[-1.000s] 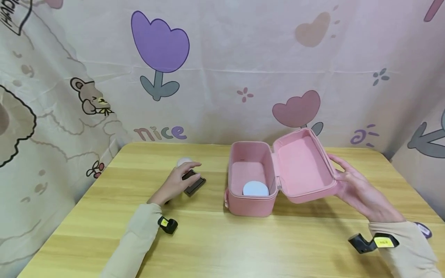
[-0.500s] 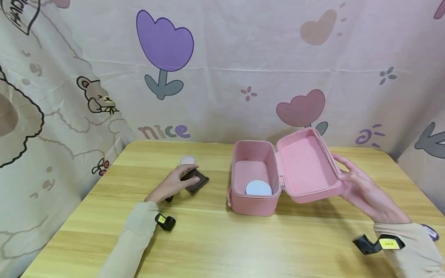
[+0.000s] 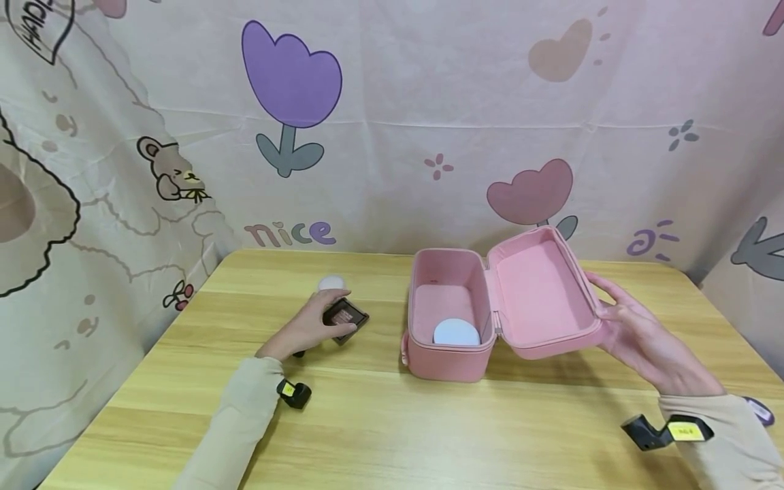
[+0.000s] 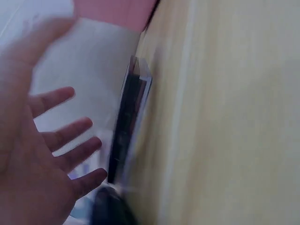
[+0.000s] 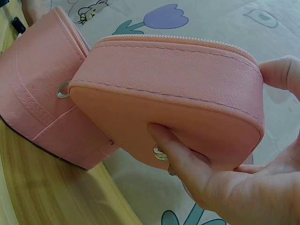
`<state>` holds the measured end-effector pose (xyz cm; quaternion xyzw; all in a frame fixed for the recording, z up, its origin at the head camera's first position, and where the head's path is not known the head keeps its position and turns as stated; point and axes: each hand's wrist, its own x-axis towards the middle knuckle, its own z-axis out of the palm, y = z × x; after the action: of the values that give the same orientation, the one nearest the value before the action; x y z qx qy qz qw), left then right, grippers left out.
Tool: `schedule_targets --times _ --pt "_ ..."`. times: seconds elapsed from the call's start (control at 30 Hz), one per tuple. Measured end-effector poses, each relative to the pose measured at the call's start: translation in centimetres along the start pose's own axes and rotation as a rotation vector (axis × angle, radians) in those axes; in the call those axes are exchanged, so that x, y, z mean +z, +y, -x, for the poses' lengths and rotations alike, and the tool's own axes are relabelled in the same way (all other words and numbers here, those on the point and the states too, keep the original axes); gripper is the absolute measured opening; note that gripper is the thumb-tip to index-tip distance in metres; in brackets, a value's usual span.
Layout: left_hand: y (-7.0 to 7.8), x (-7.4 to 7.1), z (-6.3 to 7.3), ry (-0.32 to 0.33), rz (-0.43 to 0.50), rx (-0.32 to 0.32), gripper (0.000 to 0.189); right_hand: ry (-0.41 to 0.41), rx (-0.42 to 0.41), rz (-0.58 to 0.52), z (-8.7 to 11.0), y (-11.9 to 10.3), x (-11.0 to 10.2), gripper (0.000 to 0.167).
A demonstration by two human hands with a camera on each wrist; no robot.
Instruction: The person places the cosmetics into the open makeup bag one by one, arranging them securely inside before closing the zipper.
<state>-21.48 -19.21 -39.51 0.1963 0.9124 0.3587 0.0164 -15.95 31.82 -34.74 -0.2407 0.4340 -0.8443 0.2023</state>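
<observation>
My left hand (image 3: 306,324) is over a flat, dark brown rectangular case (image 3: 344,314) with small lettering on top, on the table's left half. In the left wrist view its fingers are spread, with a gap between most of them and the dark case (image 4: 125,122). To the right stands a pink zip-up cosmetic case (image 3: 450,362) with its lid (image 3: 542,292) swung out to the right. My right hand (image 3: 640,340) grips the lid's outer edge, thumb and fingers on opposite sides in the right wrist view. A white round object (image 3: 456,333) lies inside the cosmetic case.
Behind my left hand is another white round object (image 3: 331,282), partly hidden. A small dark item shows under the left wrist. By the right sleeve lies a purple-edged object (image 3: 759,411), mostly hidden. A patterned cloth (image 3: 380,190) hangs behind the wooden table (image 3: 380,429).
The left thumb has moved off the middle of the dark case toward its near edge, so the lettering shows. The right hand and lid stay put. The head view has shifted slightly.
</observation>
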Motion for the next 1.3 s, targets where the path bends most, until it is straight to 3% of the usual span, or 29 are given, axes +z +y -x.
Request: schedule_targets --times 0.1,0.2,0.5,0.67,0.87,1.13,1.3 --pt "0.8 0.5 -0.1 0.011 -0.124 0.073 0.068 -0.006 -0.003 -0.004 0.0 0.0 0.0 0.057" --pt "1.4 0.9 -0.2 -0.006 -0.159 0.109 0.067 -0.008 -0.002 -0.008 0.1 -0.1 0.0 0.057" --pt "0.7 1.0 -0.1 -0.025 -0.079 0.030 0.075 -0.008 0.003 -0.021 0.1 -0.1 0.1 0.057" --pt "0.3 0.8 -0.2 -0.045 -0.048 0.028 0.076 -0.020 -0.001 -0.037 0.1 0.0 0.2 0.058" --pt "0.0 0.7 -0.3 -0.051 -0.077 0.032 0.074 -0.020 -0.004 -0.046 0.1 0.0 0.3 0.058" --pt "-0.1 0.1 -0.1 -0.053 -0.133 -0.058 0.084 -0.019 -0.002 -0.032 0.0 0.0 0.3 0.058" --pt "0.1 -0.1 0.0 -0.022 -0.144 -0.065 0.088 -0.021 -0.002 -0.033 -0.1 0.0 0.4 0.058"
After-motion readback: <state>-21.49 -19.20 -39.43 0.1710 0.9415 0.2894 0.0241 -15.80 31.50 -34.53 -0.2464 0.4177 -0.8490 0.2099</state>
